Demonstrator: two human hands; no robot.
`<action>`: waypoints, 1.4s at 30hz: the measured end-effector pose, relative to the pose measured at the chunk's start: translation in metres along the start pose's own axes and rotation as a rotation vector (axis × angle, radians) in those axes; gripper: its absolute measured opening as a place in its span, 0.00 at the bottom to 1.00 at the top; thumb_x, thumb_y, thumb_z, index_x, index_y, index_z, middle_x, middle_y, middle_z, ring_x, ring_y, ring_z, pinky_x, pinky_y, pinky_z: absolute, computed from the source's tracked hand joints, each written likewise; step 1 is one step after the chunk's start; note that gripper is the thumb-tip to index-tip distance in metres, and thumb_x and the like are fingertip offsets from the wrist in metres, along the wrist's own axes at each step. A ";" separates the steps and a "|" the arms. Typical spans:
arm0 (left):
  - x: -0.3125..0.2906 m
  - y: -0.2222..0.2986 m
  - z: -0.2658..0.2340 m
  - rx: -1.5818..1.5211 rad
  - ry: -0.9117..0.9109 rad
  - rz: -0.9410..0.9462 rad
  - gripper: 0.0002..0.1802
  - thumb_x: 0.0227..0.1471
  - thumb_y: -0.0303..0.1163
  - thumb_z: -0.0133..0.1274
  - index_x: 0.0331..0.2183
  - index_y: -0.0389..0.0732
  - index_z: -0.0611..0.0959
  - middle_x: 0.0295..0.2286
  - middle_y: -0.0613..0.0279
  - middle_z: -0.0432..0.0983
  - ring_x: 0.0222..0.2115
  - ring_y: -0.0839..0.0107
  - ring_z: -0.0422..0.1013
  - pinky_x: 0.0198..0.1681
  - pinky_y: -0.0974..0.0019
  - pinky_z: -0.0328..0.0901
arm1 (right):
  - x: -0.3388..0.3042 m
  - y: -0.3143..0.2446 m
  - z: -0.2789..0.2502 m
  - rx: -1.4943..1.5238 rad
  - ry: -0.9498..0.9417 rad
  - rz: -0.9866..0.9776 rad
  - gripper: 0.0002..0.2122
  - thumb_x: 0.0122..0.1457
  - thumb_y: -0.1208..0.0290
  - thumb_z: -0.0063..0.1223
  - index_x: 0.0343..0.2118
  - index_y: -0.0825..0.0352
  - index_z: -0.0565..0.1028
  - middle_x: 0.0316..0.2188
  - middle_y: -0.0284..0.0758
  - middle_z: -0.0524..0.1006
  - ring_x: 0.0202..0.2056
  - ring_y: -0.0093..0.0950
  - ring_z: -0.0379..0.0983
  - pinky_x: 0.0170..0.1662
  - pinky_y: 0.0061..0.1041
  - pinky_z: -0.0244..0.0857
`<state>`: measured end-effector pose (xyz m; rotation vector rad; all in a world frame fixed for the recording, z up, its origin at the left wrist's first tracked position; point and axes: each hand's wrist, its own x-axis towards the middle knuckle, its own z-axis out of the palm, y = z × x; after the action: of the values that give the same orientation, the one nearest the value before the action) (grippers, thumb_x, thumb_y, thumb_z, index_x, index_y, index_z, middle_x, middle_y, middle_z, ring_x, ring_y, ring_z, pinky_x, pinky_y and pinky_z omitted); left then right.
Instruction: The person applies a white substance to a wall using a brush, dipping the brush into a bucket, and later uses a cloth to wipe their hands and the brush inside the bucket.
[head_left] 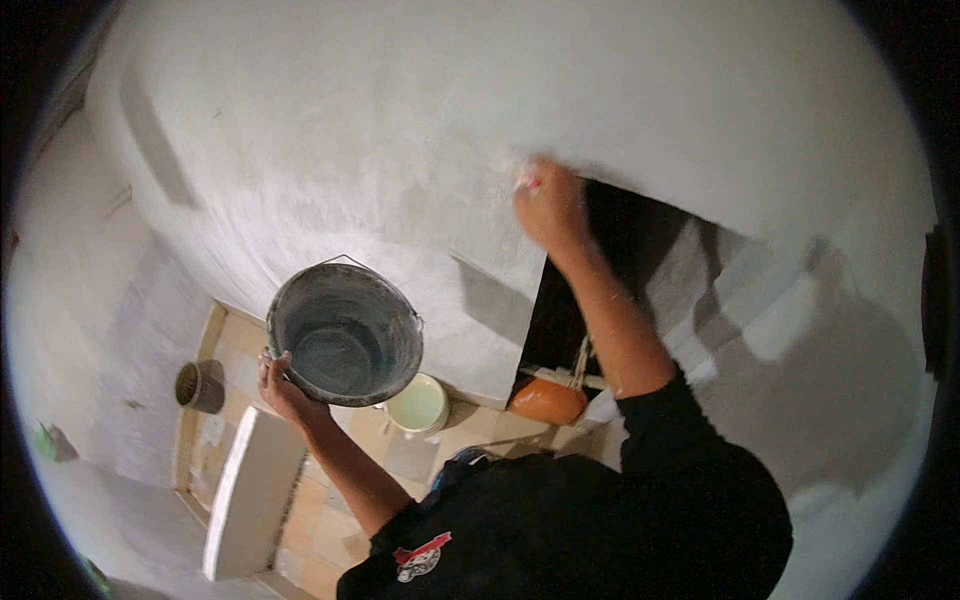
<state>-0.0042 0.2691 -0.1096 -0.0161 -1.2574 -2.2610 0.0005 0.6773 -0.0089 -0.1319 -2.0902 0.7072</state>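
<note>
My left hand [285, 388] grips the rim of a dark grey bucket [345, 340] with a thin wire handle. The bucket is tilted so that its inside shows, with pale smears on its walls and a dark grey bottom. My right hand [548, 200] is raised to the whitish, patchy wall [400, 130], at the upper left corner of a dark opening [625, 240]. Its fingers are closed around something small with a bit of red showing; the kind cannot be made out.
Below the bucket, a pale yellow-green pail [417, 405] stands on the tiled floor [410, 455]. An orange rounded object [548, 402] lies at the foot of the opening. On the left are a dark pot [200, 388] and a low white partition [240, 490].
</note>
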 end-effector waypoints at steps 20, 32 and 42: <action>-0.015 0.040 0.013 -0.002 -0.025 -0.152 0.14 0.39 0.23 0.50 0.33 0.29 0.76 0.28 0.60 0.71 0.28 0.66 0.70 0.33 0.66 0.67 | -0.060 -0.048 -0.060 -0.033 0.141 -0.129 0.13 0.44 0.80 0.57 0.37 0.71 0.76 0.37 0.49 0.76 0.40 0.48 0.74 0.44 0.40 0.69; -0.003 0.042 0.017 -0.018 -0.002 -0.286 0.26 0.35 0.20 0.51 0.42 0.23 0.74 0.34 0.54 0.73 0.35 0.64 0.71 0.41 0.64 0.68 | -0.063 -0.032 0.018 -0.279 0.057 -0.359 0.18 0.47 0.80 0.57 0.45 0.73 0.75 0.49 0.47 0.73 0.48 0.43 0.74 0.50 0.35 0.71; 0.014 0.031 0.003 0.072 0.035 -0.330 0.10 0.35 0.18 0.51 0.27 0.36 0.74 0.27 0.66 0.64 0.30 0.71 0.65 0.38 0.72 0.62 | -0.104 -0.037 0.113 0.759 -0.213 0.575 0.06 0.56 0.76 0.56 0.34 0.73 0.78 0.30 0.35 0.80 0.32 0.26 0.78 0.38 0.24 0.72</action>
<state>-0.0023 0.2527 -0.0800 0.2760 -1.4075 -2.4750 -0.0216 0.5613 -0.1139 -0.2387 -1.8325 1.8780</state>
